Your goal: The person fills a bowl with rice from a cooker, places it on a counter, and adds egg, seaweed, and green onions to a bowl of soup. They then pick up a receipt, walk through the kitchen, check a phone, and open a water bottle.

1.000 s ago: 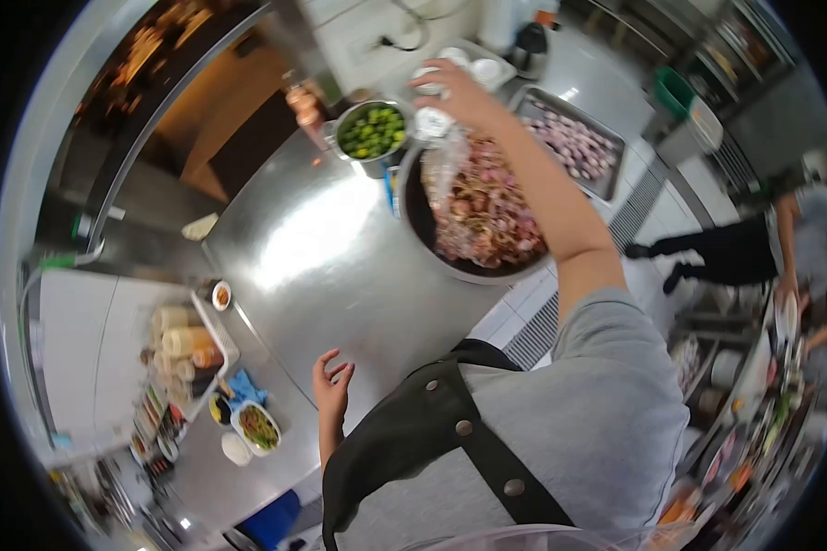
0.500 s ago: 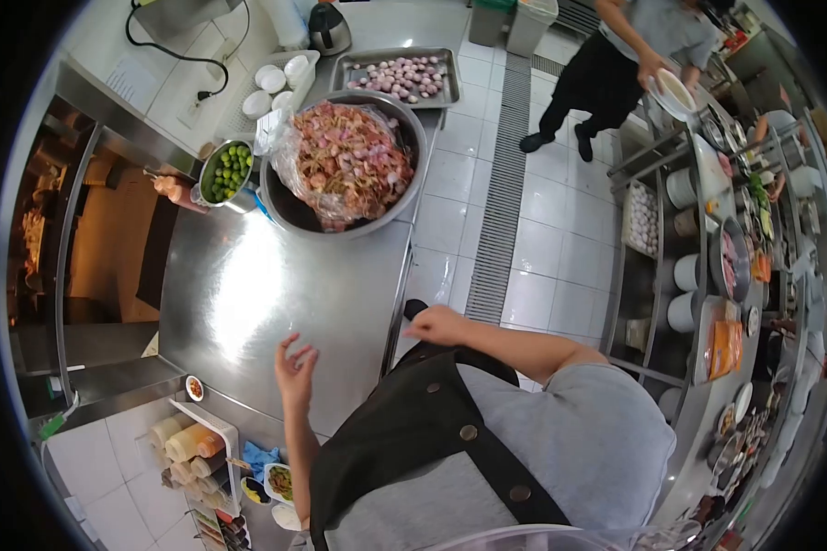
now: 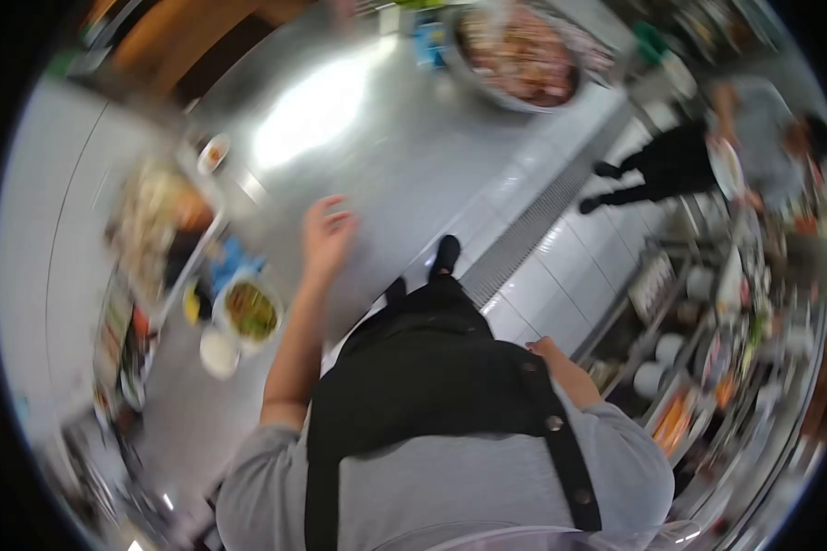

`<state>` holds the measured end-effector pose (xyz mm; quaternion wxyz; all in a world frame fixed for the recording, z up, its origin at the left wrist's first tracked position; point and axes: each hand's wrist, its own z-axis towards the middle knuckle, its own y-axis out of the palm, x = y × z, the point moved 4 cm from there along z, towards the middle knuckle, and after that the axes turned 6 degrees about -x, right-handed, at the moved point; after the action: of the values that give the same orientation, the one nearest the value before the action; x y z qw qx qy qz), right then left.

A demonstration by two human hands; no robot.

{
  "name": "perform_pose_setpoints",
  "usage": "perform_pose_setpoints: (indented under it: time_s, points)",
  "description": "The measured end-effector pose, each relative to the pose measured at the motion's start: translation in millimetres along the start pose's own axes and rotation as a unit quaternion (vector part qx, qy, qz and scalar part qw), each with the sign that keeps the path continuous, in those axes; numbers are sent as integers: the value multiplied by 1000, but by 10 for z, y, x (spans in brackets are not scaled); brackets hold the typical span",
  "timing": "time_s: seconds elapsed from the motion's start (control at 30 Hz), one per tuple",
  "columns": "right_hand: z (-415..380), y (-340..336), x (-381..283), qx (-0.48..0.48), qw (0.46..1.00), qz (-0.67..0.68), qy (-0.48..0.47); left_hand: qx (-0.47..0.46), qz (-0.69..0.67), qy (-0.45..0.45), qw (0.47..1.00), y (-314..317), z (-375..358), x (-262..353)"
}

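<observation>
While my left hand [image 3: 326, 234] hovers with fingers apart over the steel surface [image 3: 404, 174], the green-filled bowl [image 3: 248, 310] sits just beside it; my right hand [image 3: 547, 349], blurred, hangs over tiled floor [image 3: 560, 275].

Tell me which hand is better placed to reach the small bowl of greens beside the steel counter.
Probably left. The left hand hangs open over the counter near the bowl; the right hand is down by the apron.
</observation>
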<state>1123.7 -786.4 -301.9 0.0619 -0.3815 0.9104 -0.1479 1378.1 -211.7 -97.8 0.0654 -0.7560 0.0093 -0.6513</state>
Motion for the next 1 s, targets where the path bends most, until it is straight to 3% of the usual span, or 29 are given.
perform_pose_setpoints:
  time_s: [0.07, 0.17, 0.2, 0.27, 0.37, 0.43, 0.47, 0.5, 0.53, 0.6, 0.67, 0.7, 0.77, 0.8, 0.83, 0.87, 0.9, 1.0]
  points:
    - [-71, 188, -555, 22, 986, 94, -135, -12, 5, -11, 1000, 113, -364, -272]
    - [-40, 360, -1388, -8, 976, 34, -215, -65, 57, -71, 994, 181, -912, -356]
    - [471, 437, -1398, -36, 970, 48, -236, -88, 63, -79, 991, 181, -1056, -434]
    - [394, 332, -1968, -13, 934, -69, -351, -86, 56, -96, 990, 147, -1258, -595]
    - [-26, 60, -2690, 64, 880, -183, -433, -84, 61, -94, 990, 3, -1513, -666]
    - [-30, -82, -2867, 32, 895, -63, -440, -103, 24, -147, 983, -137, -1652, -867]
    - [27, -142, -2901, 35, 897, -59, -436, -105, -1, -157, 982, -258, -1727, -836]
    - [81, -239, -2914, 38, 899, -55, -432, -108, -45, -236, 965, -389, -1871, -847]
    - [196, -296, -2851, 31, 905, -29, -424, -106, -79, -233, 963, -528, -2004, -1053]
    - [364, -355, -2630, 37, 914, -71, -397, -46, -113, -316, 941, -910, -2260, -1140]
    - [725, -397, -2240, 51, 921, -135, -363, 109, -162, -357, 914, -1263, -2499, -1124]
    - [992, -378, -1993, 57, 916, -163, -361, 209, -195, -325, 901, -1408, -2600, -1132]
    - [1426, -285, -1492, -32, 953, -89, -287, 389, -189, -224, 873, -1548, -2630, -979]
    - [1194, -216, -1375, -29, 963, -85, -255, 397, -190, -222, 870, -1584, -2609, -1028]
    - [944, -115, -1251, -27, 971, -79, -222, 401, -261, -165, 863, -1642, -2559, -1105]
    - [955, -45, -1085, -48, 979, -88, -176, 400, -328, -106, 849, -1697, -2532, -1168]
    - [990, 52, -929, -69, 984, -96, -130, 403, -324, -105, 849, -1720, -2516, -1220]
    - [653, 339, -796, -91, 978, -132, -134, 449, -335, -50, 827, -1772, -2440, -1367]
